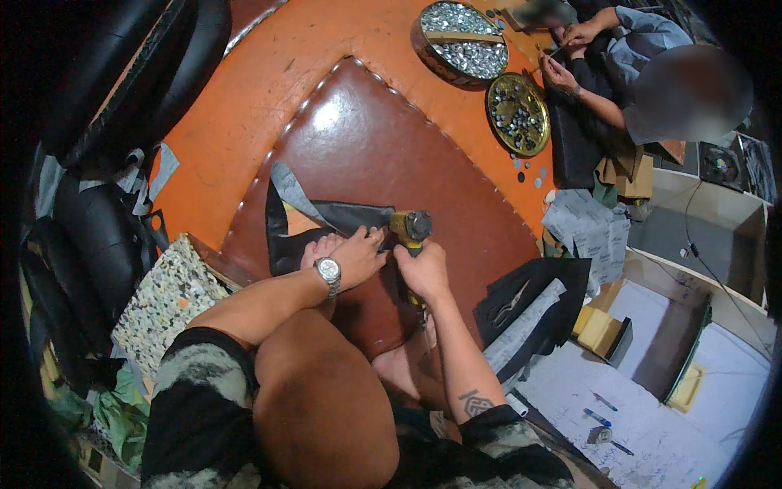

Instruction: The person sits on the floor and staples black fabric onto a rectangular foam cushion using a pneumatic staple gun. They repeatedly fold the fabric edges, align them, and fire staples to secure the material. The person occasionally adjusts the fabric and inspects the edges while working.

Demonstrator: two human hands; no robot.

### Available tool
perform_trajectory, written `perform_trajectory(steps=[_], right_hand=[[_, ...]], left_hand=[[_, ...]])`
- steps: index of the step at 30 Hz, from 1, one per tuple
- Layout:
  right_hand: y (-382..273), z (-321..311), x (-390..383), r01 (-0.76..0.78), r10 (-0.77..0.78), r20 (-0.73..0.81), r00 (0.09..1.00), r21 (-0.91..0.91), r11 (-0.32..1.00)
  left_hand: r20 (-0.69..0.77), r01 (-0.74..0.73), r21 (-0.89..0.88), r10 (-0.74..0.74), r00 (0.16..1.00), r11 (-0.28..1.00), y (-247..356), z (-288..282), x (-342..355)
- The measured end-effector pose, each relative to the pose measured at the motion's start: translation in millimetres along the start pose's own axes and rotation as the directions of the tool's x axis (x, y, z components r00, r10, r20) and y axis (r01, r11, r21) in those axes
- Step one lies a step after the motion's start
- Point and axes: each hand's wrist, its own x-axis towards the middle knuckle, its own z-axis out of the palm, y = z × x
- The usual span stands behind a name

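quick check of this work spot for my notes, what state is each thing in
left hand, pressing on the black piece
right hand, closed round the yellow tool
yellow tool, held
black piece, lying on the brown padded panel
wristwatch, worn
round tin, open, well filled with silvery pieces
gold tray, partly covered with small pieces
scissors, lying down, blades unclear

"How's the light?"

"Moderate, seemingly from overhead: a white glare sits on the brown leather-like panel [383, 138], and the small silvery metal pieces [481, 61] sparkle."

"Any shadows?"

"A soft one falls on the panel below the left hand [358, 259], and the black padded rolls [183, 73] sink into gloom."

"And sharpness?"

"The hand is clear; the co-worker's head [692, 94] is a smeared blur. Straight edges bow toward the black rim."
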Motion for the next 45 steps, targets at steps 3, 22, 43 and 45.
perform_trajectory(steps=[3, 22, 43, 45], right_hand=[[-2.6, 3.4, 3.3, -0.017, 0.020, 0.019, 1.000, -0.133, 0.991], [-17.6, 30.2, 64.3, 0.400, -0.421, -0.064, 0.905, -0.214, 0.891], [30.7, 49.4, 42.4, 0.016, 0.007, -0.172, 0.985, 0.133, 0.991], [22.3, 45.8, 53.0, 0.088, -0.051, -0.176, 0.983, 0.211, 0.973]], left_hand=[[0.161, -0.045, 0.029, 0.039, 0.986, 0.999, -0.5, -4.6, 1.0], [0.277, 0.587, -0.805, -0.928, 0.247, -0.084, -60.4, -1.1, -141.8], [-0.159, 0.320, -0.806, -0.702, 0.694, 0.499, -93.3, -19.3, -24.0], [-0.135, 0.292, -0.820, -0.662, 0.738, 0.493, -99.3, -23.2, -22.8]])
